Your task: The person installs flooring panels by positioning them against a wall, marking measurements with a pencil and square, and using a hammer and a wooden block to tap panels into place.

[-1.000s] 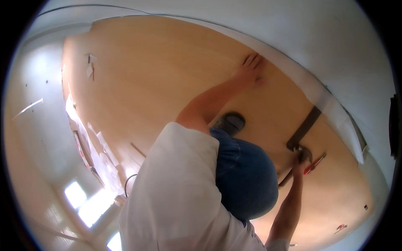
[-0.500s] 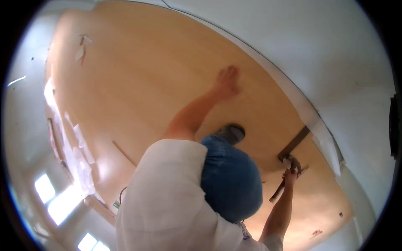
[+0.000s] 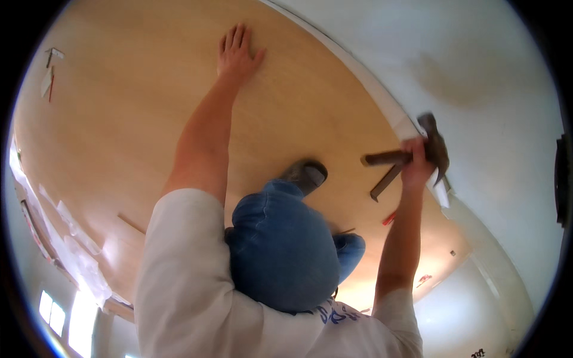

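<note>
Left hand (image 3: 237,55) flat on wood floor (image 3: 119,119), fingers released and spread. Right hand (image 3: 416,162) fingers clenched on hammer (image 3: 431,143), raised over the pull bar (image 3: 387,181) at floor's wall edge.

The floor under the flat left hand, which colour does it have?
The floor is light tan wood laminate; the left hand lies flat on it. Head view shows it best.
</note>
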The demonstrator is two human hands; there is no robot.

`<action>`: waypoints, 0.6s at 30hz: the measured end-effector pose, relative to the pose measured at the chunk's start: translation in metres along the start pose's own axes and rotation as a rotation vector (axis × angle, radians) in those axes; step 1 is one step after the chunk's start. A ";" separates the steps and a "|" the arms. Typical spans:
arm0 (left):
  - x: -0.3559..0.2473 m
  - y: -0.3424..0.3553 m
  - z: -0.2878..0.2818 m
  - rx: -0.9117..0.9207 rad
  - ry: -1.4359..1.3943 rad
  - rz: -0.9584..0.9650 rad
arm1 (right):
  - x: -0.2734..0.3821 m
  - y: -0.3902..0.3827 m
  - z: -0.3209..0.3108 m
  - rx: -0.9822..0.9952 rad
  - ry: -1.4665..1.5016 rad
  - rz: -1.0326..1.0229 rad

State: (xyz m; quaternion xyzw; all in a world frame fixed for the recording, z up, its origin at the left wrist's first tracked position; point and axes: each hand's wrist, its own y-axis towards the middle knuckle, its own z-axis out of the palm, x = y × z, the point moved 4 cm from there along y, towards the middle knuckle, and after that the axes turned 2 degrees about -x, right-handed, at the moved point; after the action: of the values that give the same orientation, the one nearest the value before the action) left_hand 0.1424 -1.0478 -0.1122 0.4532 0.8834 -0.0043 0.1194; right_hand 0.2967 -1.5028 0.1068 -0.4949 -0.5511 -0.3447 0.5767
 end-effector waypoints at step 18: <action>0.046 0.009 -0.012 0.049 -0.105 -0.088 | -0.030 0.156 0.375 0.288 -0.159 -0.549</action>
State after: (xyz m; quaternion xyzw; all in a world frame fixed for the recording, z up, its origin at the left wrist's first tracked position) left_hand 0.1214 -1.0046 -0.1098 0.4158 0.8946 -0.0551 0.1540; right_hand 0.3291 -1.1082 0.0115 -0.2663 -0.7504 -0.3662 0.4816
